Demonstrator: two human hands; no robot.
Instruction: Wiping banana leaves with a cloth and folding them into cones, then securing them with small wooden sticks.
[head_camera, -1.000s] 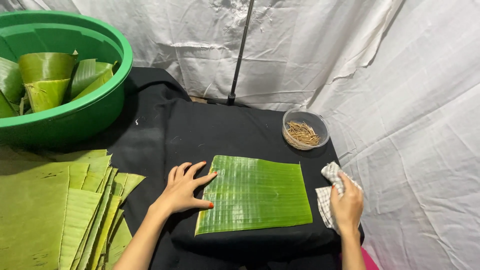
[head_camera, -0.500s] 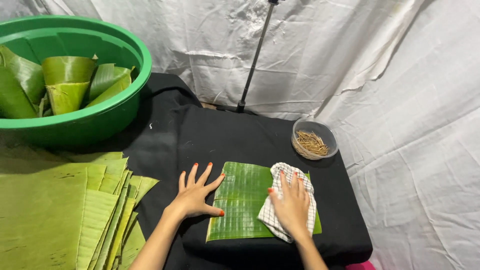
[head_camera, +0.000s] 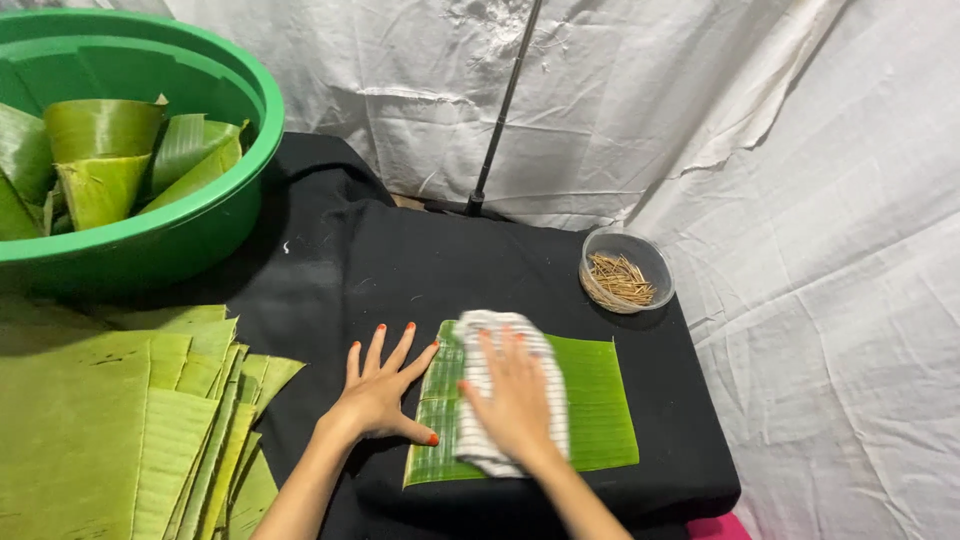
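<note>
Sitting at the far left, a green basin (head_camera: 200, 215) holds rolled banana-leaf cones (head_camera: 100, 160); a small clear bowl (head_camera: 627, 270) of thin sticks stands far right on the black cloth (head_camera: 350, 260). Near the front edge lies a rectangular banana leaf (head_camera: 595, 400). The right hand (head_camera: 515, 400) presses flat, fingers spread, on a striped cloth (head_camera: 485, 345) covering the leaf's middle. The left hand (head_camera: 380, 390), open and gripping nothing, pins the leaf's left edge. Stacked leaves (head_camera: 110, 430) lie near left; bare cloth stretches beyond the leaf.
</note>
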